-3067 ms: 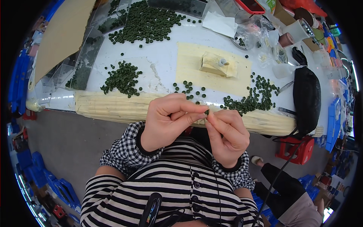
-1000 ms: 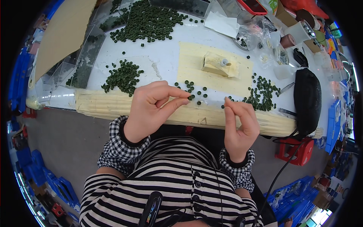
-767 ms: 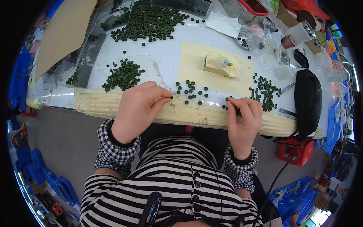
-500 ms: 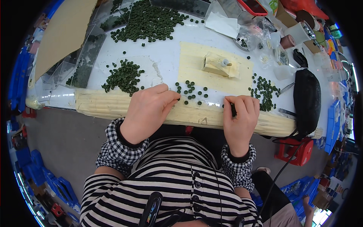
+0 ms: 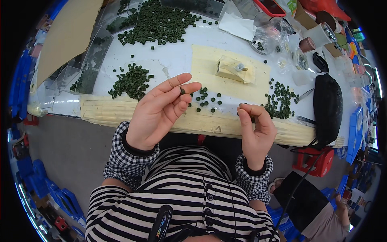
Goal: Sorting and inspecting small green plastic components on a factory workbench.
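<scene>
Left hand [image 5: 153, 113]: fingers partly spread, a small dark green disc [image 5: 182, 92] held between them, its rim partly covered. Right hand [image 5: 259, 127]: thumb and forefinger nearly meeting above the surface [image 5: 173, 54]; cannot tell whether they grip anything, and discs behind that hand are partly hidden.

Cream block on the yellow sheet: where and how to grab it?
I'd pinch the long sides of the cream block near its left end, from above: it lies lengthwise left to right, and the white post sticks up on its right half.
</scene>
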Action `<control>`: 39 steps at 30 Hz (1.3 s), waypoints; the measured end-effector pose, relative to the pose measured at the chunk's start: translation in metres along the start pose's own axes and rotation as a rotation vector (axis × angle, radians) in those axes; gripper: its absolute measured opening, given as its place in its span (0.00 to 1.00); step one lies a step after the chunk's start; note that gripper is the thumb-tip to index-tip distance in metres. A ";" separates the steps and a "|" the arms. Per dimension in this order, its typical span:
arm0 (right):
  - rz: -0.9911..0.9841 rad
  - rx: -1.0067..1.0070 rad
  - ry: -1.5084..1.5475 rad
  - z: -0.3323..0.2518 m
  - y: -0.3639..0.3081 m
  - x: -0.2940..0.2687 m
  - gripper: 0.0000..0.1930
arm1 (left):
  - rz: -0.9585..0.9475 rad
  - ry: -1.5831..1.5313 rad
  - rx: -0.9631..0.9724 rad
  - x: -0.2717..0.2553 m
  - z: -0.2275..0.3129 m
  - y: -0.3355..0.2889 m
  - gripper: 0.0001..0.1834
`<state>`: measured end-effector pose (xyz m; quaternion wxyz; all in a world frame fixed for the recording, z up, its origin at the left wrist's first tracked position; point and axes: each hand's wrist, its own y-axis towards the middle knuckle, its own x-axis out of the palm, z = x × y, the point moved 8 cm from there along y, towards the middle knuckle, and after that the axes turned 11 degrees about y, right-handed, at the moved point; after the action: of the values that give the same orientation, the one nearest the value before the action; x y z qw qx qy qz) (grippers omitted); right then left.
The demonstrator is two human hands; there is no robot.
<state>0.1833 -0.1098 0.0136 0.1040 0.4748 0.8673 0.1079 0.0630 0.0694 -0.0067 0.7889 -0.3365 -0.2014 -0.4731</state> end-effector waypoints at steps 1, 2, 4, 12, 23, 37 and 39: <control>-0.007 0.074 0.119 0.005 -0.002 0.001 0.08 | 0.012 -0.023 -0.008 0.001 -0.002 0.000 0.16; 0.002 0.131 0.188 0.006 -0.003 0.002 0.09 | 0.025 -0.045 -0.016 0.004 -0.005 -0.001 0.15; 0.022 0.244 0.325 0.005 -0.006 0.005 0.10 | 0.054 -0.046 -0.041 0.009 -0.010 0.000 0.13; 0.012 0.396 0.685 0.014 -0.010 0.010 0.09 | -0.125 -0.018 -0.074 0.022 -0.026 -0.001 0.17; -0.053 0.476 0.873 0.019 -0.015 0.019 0.08 | -0.147 0.059 -0.034 0.032 -0.030 0.000 0.16; 0.007 0.316 0.757 0.008 -0.011 0.015 0.05 | -0.151 0.058 -0.085 0.026 -0.040 0.000 0.13; -0.001 0.291 0.691 0.006 -0.011 0.014 0.05 | -0.148 0.076 -0.082 0.026 -0.039 0.000 0.14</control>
<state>0.1686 -0.1031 0.0030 -0.2636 0.4198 0.8576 0.1373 0.0752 0.0247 -0.0172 0.7444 -0.3347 -0.1761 -0.5503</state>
